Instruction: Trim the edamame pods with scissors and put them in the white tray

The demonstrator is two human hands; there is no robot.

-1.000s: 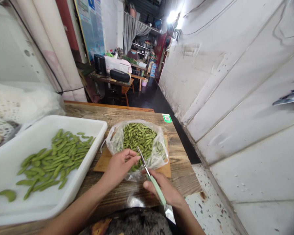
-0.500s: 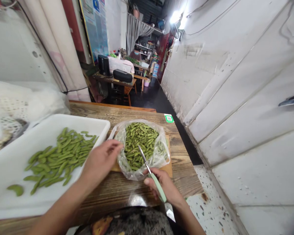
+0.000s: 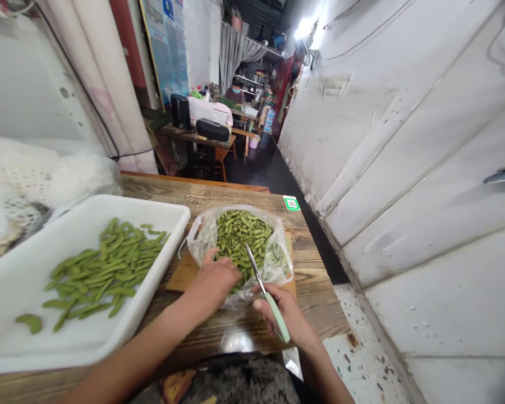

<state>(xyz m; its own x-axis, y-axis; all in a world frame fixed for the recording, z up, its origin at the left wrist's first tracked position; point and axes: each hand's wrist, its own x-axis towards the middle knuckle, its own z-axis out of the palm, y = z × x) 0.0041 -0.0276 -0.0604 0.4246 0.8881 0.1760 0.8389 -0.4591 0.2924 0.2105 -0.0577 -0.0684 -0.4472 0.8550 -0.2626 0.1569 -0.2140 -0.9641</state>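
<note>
Bag of green pods on a wooden board, both hands at its near edge.
The left hand reaches into the open bag, fingers curled among the pods; whether they pinch one I cannot tell. The right hand has its fingers wrapped round the scissors, blades together over the bag. A white tray of pods sits just left on the tabletop.

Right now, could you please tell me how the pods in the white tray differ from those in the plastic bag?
The tray pods lie spread thin; the bag pods are heaped. No hand touches the tray pods; the left hand touches the bag pods, scissors beside. Both are green pods.
</note>
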